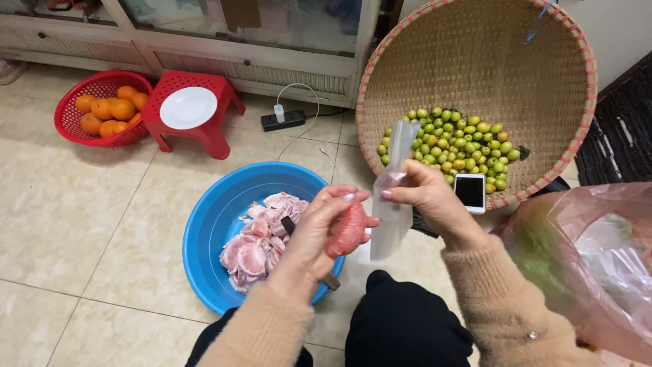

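Observation:
My left hand grips a peeled pink segment of fruit over the right rim of a blue basin. A dark knife handle sticks out beneath that wrist. My right hand pinches a clear plastic bag by its upper part, and the bag hangs down beside the fruit. Several peeled pink segments lie in the basin.
A large woven tray leans against the wall with many small green fruits. A phone lies at its edge. A pink plastic bag is at right. A red basket of oranges, a red stool with a white plate and a power strip stand at the back.

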